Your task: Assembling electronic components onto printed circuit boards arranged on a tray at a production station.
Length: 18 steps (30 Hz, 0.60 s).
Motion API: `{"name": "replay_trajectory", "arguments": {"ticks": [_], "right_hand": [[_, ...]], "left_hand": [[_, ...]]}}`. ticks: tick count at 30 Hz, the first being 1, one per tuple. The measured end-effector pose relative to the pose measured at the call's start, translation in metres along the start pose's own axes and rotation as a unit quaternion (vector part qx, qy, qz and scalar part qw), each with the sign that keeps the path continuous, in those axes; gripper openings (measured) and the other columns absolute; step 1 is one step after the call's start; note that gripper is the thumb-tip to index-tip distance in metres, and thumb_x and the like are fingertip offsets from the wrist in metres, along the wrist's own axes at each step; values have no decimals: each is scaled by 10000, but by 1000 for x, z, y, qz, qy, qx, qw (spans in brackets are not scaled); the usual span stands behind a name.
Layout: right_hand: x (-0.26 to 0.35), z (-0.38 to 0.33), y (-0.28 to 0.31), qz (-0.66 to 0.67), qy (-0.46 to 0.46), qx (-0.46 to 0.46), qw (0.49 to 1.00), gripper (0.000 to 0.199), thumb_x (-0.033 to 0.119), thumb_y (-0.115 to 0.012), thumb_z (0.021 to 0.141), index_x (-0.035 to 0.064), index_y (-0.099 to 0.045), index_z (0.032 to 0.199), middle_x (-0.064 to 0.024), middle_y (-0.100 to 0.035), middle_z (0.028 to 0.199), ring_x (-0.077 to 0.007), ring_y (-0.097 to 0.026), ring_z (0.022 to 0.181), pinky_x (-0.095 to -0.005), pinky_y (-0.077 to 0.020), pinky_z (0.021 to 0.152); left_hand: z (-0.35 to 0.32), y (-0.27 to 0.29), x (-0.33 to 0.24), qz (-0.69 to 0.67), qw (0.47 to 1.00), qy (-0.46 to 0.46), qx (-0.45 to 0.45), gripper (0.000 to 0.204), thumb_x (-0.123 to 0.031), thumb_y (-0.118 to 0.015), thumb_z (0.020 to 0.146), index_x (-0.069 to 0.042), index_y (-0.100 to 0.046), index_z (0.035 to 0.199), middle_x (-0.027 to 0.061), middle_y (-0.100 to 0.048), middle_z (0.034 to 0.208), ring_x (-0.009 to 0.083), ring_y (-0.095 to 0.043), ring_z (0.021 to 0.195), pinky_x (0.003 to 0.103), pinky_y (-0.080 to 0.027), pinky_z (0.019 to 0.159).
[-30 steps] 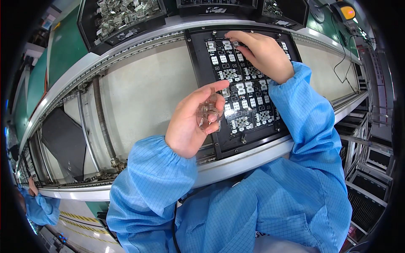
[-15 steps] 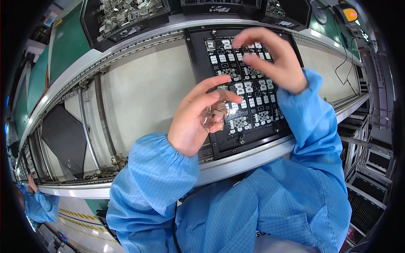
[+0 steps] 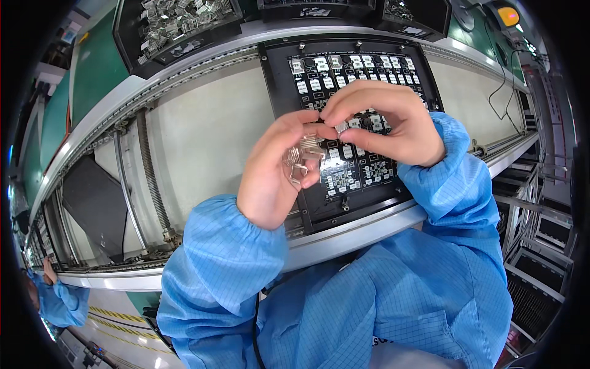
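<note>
Mid-frame, left hand [image 3: 269, 166] cups shiny comb-like metal pieces [image 3: 301, 158], right hand [image 3: 410, 130] pinches a ridged silver piece [image 3: 342, 127] over a black rectangular circuit-board panel [image 3: 362, 175]!

The site presents as a factory floor for electronics assembly. Evidence noted: a chain-edged conveyor line [image 3: 203, 141] carrying printed circuit boards [image 3: 341, 180] in a black fixture [image 3: 276, 86]; black bins [image 3: 128, 40] of small metal parts [image 3: 184, 24] behind it; blue grid-patterned smock [image 3: 369, 295] on the wearer; a second person [image 3: 67, 304] in blue farther along; yellow-striped floor marking [image 3: 117, 314]; metal racks [image 3: 531, 270].
</note>
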State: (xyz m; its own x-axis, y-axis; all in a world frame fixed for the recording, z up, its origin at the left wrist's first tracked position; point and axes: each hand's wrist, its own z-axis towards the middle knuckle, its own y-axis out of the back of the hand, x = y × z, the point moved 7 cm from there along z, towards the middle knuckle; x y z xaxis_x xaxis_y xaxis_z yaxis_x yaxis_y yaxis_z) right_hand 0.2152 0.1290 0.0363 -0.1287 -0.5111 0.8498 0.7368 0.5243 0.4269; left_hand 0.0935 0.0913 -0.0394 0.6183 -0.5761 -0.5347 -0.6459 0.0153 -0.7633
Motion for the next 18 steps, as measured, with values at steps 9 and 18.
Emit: {"name": "replay_trajectory", "arguments": {"ticks": [9,18], "right_hand": [[2,-5,22,-76,-21,-8,997,249,-100,-601,712,-27,-640,947,-125,-602,954,-228,-591,905,-315,-473,790],[-27,-20,-8,-243,-63,24,968,302,-41,-648,683,13,-625,980,-112,-606,935,-275,-607,862,-339,-504,757]], "left_hand": [[6,19,-7,-57,997,-24,-44,303,-58,-440,850,-17,-472,1148,162,-597,1035,121,-486,687,230,-413,564],[7,21,-12,-65,997,-16,-49,242,-155,-452,931,-34,-471,1139,156,-598,1012,95,-466,649,201,-377,498]]}}
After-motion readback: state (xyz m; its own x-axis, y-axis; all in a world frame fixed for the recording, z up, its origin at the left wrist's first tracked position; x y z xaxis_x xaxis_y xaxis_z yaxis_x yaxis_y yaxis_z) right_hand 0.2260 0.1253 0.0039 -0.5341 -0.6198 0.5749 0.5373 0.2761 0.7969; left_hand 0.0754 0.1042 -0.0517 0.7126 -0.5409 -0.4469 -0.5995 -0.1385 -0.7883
